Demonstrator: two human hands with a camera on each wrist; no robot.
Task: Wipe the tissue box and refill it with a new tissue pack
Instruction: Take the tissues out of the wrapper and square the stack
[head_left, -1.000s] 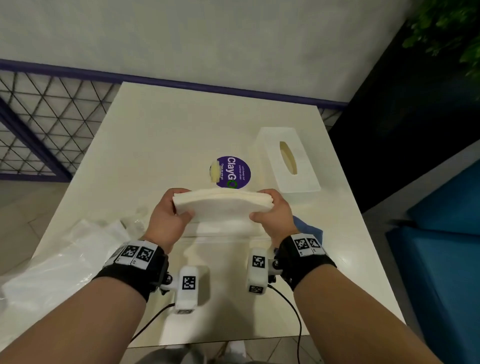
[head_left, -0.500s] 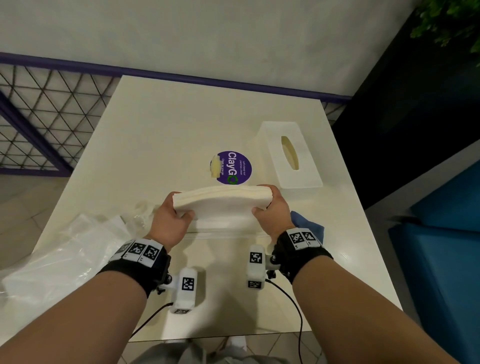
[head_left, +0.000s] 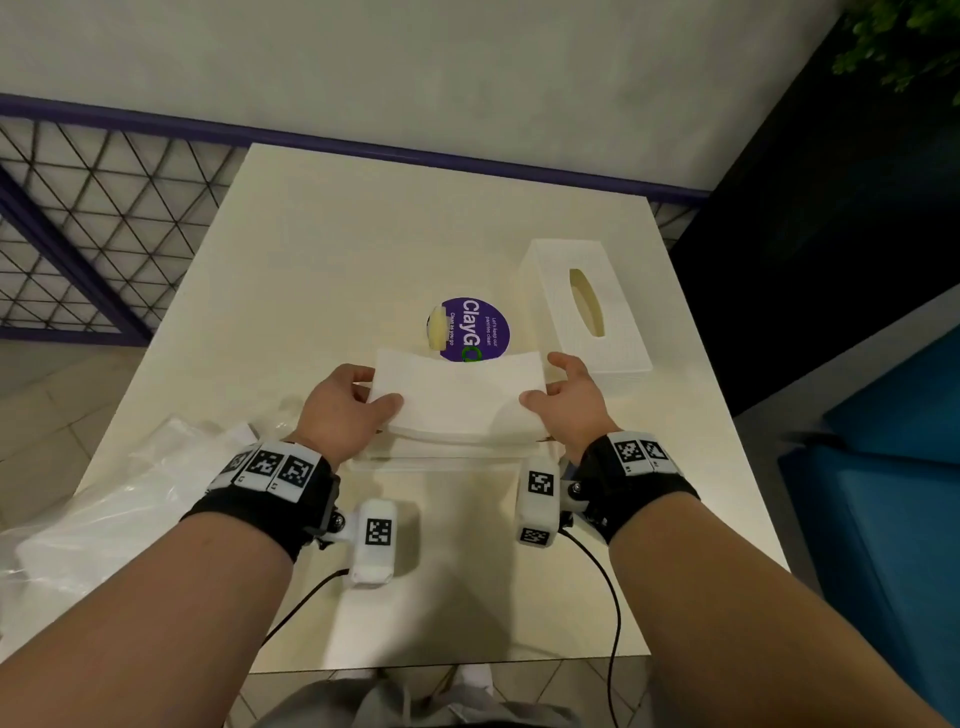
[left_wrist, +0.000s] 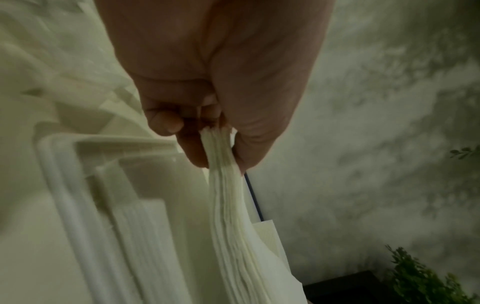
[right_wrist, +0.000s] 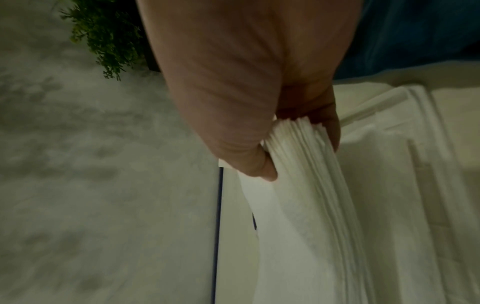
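A stack of white tissues (head_left: 460, 400) sags between my two hands, just above a flat white box base (head_left: 447, 460) on the table. My left hand (head_left: 358, 405) pinches its left end, thumb on top. My right hand (head_left: 563, 400) pinches the right end the same way. The left wrist view shows the fingers (left_wrist: 192, 152) and thumb squeezing the tissue stack (left_wrist: 233, 216) beside the rimmed base (left_wrist: 59, 185). In the right wrist view the thumb (right_wrist: 259, 170) presses on the tissue stack (right_wrist: 311, 185). The white tissue box cover (head_left: 587, 306), slot up, stands to the right.
A round purple ClayGo sticker (head_left: 475, 330) lies on the table (head_left: 337, 249) just beyond the stack. Crumpled clear plastic wrap (head_left: 130, 493) lies at the table's left front. A blue seat (head_left: 883, 467) is to the right, a wall behind.
Both hands have lowered the tissue stack from a raised, tilted hold to lie nearly flat just over the base. The stack's top face now shows.
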